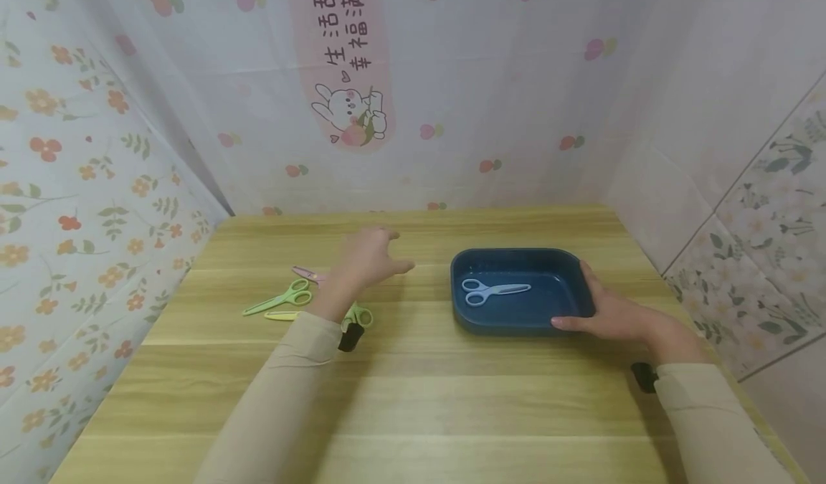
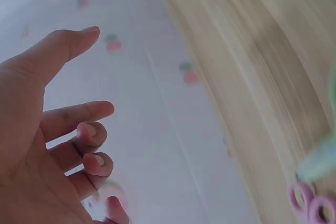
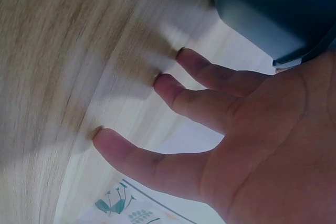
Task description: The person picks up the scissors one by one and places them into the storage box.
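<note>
My left hand [image 1: 374,260] hovers over the table, left of a dark blue tray [image 1: 510,328], its thumb and forefinger spread apart. In the left wrist view the fingers are loosely bent around nothing. My right hand [image 1: 616,315] holds the tray's right end, thumb over the near rim and forefinger at the side; in the right wrist view three fingers [image 3: 194,100] extend toward the tabletop. Light blue scissors [image 1: 493,292] lie inside the tray. Around my left forearm lie green scissors [image 1: 280,298], pink scissors [image 1: 307,274], a yellow blade [image 1: 282,316] and a green handle [image 1: 363,317], partly hidden.
The wooden table [image 1: 413,412] ends at the back against a white curtain [image 1: 413,176] with printed fruit. Floral cloth [image 1: 97,183] hangs at the left, and a pale patterned wall [image 1: 761,240] stands at the right. A black wrist device [image 1: 351,337] sits under the left cuff.
</note>
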The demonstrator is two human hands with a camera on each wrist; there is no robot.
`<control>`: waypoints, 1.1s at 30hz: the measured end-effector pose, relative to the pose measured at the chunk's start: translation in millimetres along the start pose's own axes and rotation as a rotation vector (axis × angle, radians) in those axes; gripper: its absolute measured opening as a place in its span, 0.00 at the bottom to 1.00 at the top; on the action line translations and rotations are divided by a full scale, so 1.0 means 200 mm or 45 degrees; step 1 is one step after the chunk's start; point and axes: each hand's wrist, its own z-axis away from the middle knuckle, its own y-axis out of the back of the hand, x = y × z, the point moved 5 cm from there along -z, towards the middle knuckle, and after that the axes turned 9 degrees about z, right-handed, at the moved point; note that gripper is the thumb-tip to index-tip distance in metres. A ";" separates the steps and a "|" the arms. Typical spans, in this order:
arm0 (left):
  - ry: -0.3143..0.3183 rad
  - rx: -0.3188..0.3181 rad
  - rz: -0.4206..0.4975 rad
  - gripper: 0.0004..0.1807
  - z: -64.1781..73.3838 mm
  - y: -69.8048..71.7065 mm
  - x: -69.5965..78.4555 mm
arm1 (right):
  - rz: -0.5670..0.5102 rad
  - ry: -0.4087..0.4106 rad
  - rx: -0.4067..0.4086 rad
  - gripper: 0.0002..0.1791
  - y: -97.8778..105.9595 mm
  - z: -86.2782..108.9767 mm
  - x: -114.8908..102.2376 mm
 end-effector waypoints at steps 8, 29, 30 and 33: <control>0.105 0.075 -0.012 0.40 0.14 0.15 -0.24 | -0.009 -0.006 0.001 0.79 0.00 0.01 -0.01; 0.266 -0.071 -0.186 0.46 0.31 -0.19 -0.45 | -0.035 -0.012 -0.019 0.79 0.00 0.01 0.00; 0.270 -0.075 -0.193 0.44 0.31 -0.20 -0.44 | -0.035 -0.015 -0.020 0.79 0.00 0.01 0.00; 0.250 -0.071 -0.202 0.32 0.30 -0.22 -0.43 | -0.038 -0.025 -0.022 0.79 -0.01 0.01 0.00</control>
